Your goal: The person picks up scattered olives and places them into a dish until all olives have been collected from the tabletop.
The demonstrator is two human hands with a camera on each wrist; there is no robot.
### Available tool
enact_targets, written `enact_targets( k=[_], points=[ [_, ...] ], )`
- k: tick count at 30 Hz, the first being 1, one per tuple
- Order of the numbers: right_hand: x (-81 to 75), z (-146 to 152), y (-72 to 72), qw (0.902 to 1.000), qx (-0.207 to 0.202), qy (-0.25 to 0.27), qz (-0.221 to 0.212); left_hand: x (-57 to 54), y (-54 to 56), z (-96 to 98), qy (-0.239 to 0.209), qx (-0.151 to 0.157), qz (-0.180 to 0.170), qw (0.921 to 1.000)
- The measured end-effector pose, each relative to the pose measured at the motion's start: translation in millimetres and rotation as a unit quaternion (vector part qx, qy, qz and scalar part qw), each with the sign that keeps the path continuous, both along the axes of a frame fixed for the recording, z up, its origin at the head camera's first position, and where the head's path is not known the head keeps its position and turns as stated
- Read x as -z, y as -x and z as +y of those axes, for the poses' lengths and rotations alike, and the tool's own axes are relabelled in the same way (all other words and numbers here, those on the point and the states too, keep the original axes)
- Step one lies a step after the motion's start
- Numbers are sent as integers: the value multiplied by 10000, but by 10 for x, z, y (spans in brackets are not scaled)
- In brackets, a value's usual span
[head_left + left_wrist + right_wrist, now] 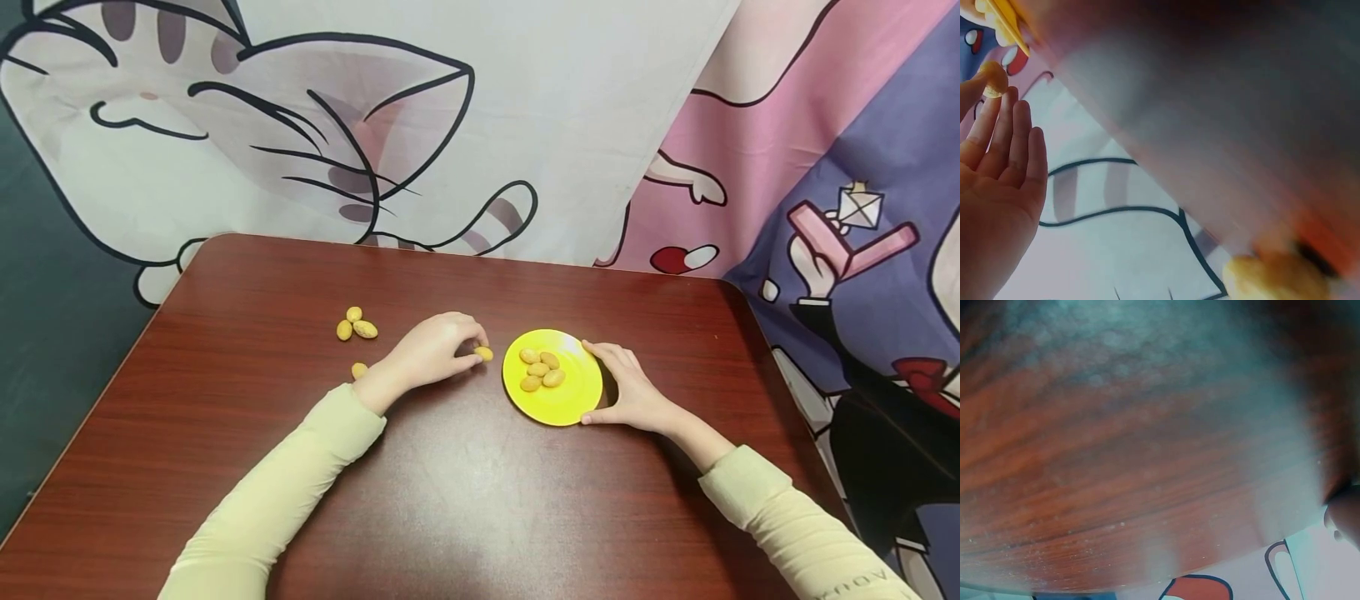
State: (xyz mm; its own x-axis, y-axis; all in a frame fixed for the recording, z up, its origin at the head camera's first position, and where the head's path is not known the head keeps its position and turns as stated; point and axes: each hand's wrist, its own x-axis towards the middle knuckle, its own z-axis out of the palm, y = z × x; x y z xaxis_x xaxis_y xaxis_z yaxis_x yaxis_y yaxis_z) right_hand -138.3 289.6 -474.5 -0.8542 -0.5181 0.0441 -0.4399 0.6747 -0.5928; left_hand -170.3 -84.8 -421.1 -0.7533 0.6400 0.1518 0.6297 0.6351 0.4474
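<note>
My left hand (442, 346) pinches a small yellow oval fruit (484, 354), perhaps a kumquat, between thumb and fingertips. It is just left of a round yellow plate (573, 392). In the left wrist view the same fruit (995, 79) sits at the thumb tip against the fingers. Several similar fruits (553, 378) lie on the plate's left half. My right hand (633, 392) holds the plate by its right rim, thumb at the near side and fingers at the far side. The right wrist view shows mostly blurred tabletop.
Three more yellow fruits (365, 329) lie in a cluster on the brown wooden table (450, 517), left of my left hand. Another single fruit (359, 370) is partly hidden by my left wrist. A cartoon-printed cloth (570, 125) hangs behind the table's far edge.
</note>
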Motion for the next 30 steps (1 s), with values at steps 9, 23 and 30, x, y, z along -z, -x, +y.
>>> enact_targets(
  k=[9, 23, 30],
  points=[
    [1, -14, 1, 10000, -27, 44, 14, 1, 9, 288, 113, 383, 141, 9991],
    [-4, -14, 2, 9999, -85, 117, 60, -16, -50, 696, 32, 866, 215, 9960],
    [-5, -5, 0, 9998, -101, 144, 83, 11, -76, 862, -40, 1095, 286, 9936]
  ],
)
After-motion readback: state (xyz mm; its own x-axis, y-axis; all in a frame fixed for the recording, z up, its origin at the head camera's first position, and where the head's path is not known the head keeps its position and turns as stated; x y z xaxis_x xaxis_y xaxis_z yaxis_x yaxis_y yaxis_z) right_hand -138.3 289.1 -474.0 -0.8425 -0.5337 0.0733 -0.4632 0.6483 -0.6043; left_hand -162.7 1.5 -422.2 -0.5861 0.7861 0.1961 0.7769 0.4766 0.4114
